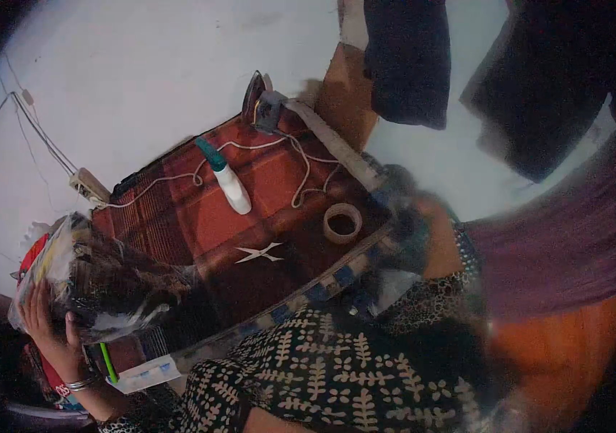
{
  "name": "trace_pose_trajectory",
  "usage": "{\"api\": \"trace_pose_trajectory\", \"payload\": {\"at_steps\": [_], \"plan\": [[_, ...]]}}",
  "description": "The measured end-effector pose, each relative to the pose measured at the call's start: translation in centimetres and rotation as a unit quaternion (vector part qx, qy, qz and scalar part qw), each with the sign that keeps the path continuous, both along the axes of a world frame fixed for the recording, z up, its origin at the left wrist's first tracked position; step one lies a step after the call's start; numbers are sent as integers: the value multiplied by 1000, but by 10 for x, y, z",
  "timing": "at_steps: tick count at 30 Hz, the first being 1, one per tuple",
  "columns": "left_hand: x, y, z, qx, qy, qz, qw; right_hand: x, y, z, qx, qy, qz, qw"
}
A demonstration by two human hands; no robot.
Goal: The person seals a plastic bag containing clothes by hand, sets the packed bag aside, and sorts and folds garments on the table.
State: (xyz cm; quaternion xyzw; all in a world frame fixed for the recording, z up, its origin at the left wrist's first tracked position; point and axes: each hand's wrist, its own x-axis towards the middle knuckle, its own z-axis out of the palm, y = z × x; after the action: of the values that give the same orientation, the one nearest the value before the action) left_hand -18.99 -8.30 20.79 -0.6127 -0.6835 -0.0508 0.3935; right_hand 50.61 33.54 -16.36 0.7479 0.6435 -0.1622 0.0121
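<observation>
Plastic bag [131,278] at 8 o'clock, long axis roughly 9–3, tapered end toward 3. Left hand [52,328] gripping its 8 o'clock end. Right hand: too murky, can't tell.

The light is dim and flat, brightest on the pale wall [156,72]. A soft shadow falls beside the iron [263,110], and faint glare streaks the plastic bag [110,289]. Grain dulls dark areas; the lower right smears, and curved black edges bend the view.
</observation>
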Motion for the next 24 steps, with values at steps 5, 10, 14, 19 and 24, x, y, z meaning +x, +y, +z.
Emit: {"api": "trace_pose_trajectory", "payload": {"at_steps": [5,10,14,19,24], "plan": [[-4,-13,-26,8,-22,33,999,-28,-10,11,-17,39,-55,998],[-20,-29,-26,26,-34,44,998,-44,-21,26,-27,72,-78,994],[-18,-35,-31,41,-39,60,997,-58,-39,56,21,104,-58,993],[-4,-40,-31,63,-98,66,991,-99,-70,105,196,151,95,964],[-8,-52,-28,100,-117,43,987,-269,-159,273,142,315,299,890]]}}
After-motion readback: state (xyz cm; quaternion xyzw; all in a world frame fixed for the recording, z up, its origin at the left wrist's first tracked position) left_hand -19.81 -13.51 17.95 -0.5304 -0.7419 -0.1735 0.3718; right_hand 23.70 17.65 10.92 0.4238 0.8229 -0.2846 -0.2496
